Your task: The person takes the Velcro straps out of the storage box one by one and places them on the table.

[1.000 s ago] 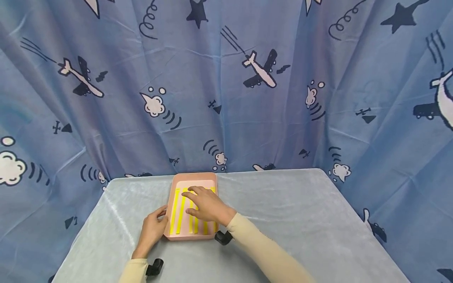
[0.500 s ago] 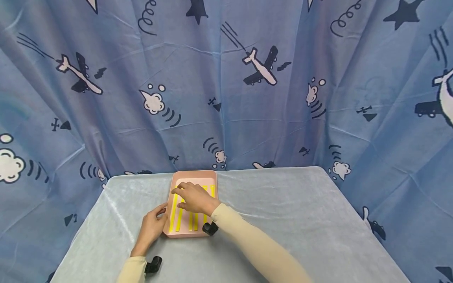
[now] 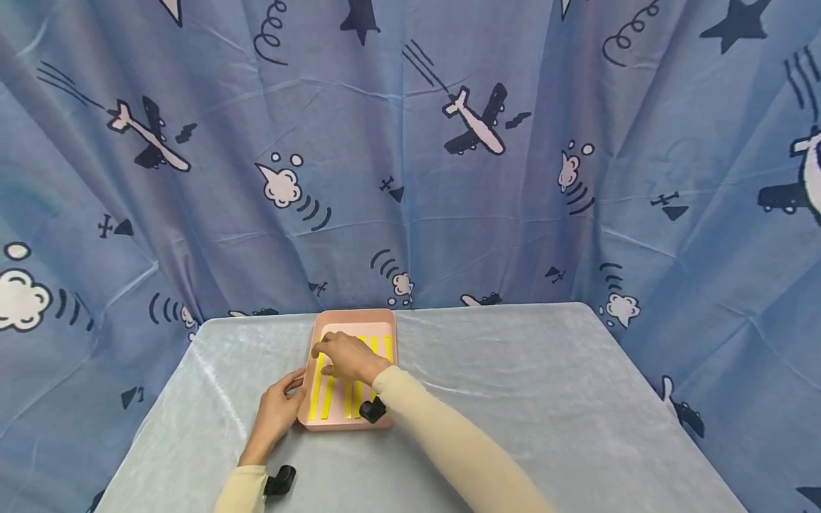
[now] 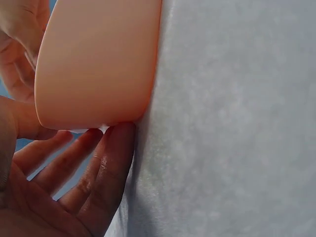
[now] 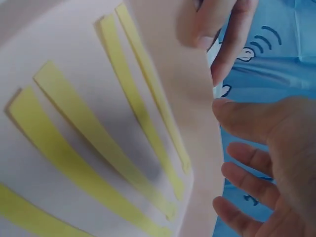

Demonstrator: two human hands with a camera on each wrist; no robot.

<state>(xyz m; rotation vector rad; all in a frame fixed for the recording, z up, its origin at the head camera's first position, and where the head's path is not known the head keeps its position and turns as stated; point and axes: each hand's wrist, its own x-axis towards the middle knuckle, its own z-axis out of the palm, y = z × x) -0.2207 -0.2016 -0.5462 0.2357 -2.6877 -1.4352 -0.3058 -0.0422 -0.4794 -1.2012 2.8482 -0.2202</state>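
Note:
A pink tray point(image 3: 314, 424) with rounded corners lies on the table, several narrow yellow strips point(image 3: 328, 395) spaced lengthwise across its floor. My left hand point(image 3: 276, 410) holds the tray's left side; in the left wrist view its fingers point(image 4: 116, 153) meet the outer wall, its thumb at the rim. Over the tray's left half hovers my right hand point(image 3: 349, 358), fingertips close to the left rim and hiding the upper parts of some strips. In the right wrist view this hand point(image 5: 291, 168) has its thumb and fingers spread apart, with nothing seen between them.
A pale grey-blue cloth point(image 3: 513, 399) covers the table. Behind it hangs a blue curtain point(image 3: 359, 235) printed with planes, clouds and stars. Each wrist carries a black camera, one of them the left camera point(image 3: 280, 482).
My right hand has moved left across the tray, from its middle toward the left rim, and then settled slightly lower. My left hand and the tray stay in place.

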